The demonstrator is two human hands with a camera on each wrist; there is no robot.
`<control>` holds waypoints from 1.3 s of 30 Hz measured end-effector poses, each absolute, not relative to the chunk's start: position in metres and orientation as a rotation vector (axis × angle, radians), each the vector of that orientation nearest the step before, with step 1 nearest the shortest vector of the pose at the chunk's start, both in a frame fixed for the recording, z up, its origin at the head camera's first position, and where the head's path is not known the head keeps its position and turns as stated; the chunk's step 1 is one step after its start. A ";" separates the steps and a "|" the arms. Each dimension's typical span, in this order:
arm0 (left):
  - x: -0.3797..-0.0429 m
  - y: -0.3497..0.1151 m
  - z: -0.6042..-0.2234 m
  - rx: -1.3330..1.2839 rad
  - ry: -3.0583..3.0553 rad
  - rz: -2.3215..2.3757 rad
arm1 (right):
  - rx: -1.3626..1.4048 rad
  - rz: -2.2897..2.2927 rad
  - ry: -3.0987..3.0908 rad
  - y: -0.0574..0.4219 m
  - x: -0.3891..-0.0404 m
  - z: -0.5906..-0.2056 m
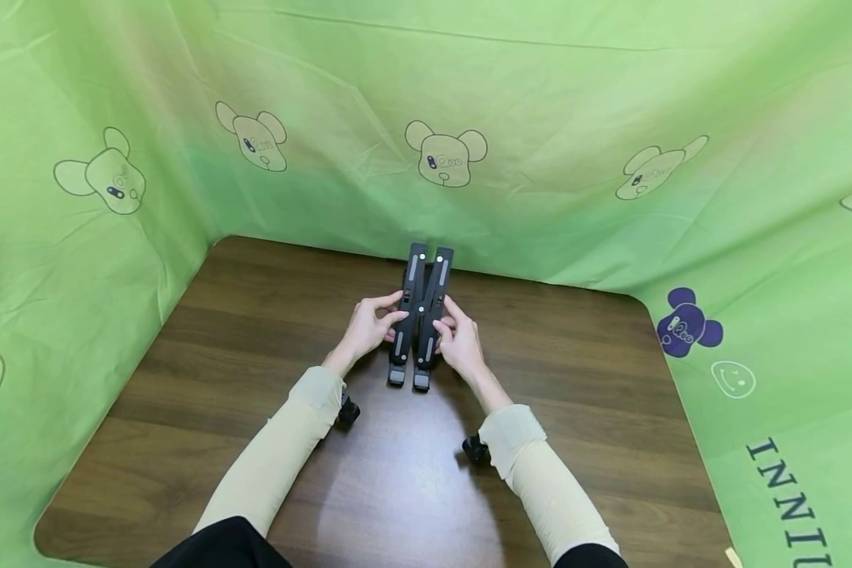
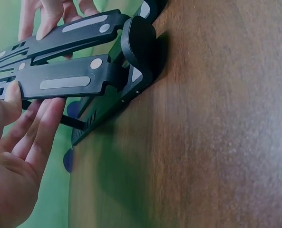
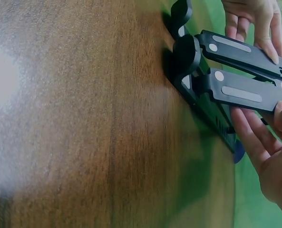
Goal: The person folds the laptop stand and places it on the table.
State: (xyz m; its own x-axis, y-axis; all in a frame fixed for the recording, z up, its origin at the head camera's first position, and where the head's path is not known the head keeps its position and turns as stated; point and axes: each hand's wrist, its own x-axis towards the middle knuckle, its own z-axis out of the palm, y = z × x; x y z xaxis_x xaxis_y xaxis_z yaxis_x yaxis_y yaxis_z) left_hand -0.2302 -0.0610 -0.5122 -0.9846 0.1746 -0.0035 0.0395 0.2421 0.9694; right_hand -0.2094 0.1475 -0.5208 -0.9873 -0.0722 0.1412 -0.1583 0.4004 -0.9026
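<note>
Black stand (image 1: 421,309) in left hand (image 1: 368,325) and right hand (image 1: 463,345), on table (image 1: 561,386)

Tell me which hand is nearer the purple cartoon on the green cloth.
Right. The right hand holds the black stand on the side facing the purple cartoon; the left hand holds the opposite side, farther away.

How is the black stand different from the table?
The stand is black with grey strips; the table is brown with wood grain. The stand is small and narrow; the table is much wider. The left hand and right hand grip the stand, but not the table. Stand and table both have green cloth behind them.
</note>
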 end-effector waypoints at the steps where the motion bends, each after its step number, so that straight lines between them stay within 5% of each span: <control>1: -0.230 -0.061 -0.512 0.213 2.389 1.860 | 0.224 1.670 -2.567 0.148 -0.210 -0.521; 39: -0.224 -0.052 -0.516 0.287 2.451 1.847 | 0.290 1.653 -2.599 0.146 -0.210 -0.524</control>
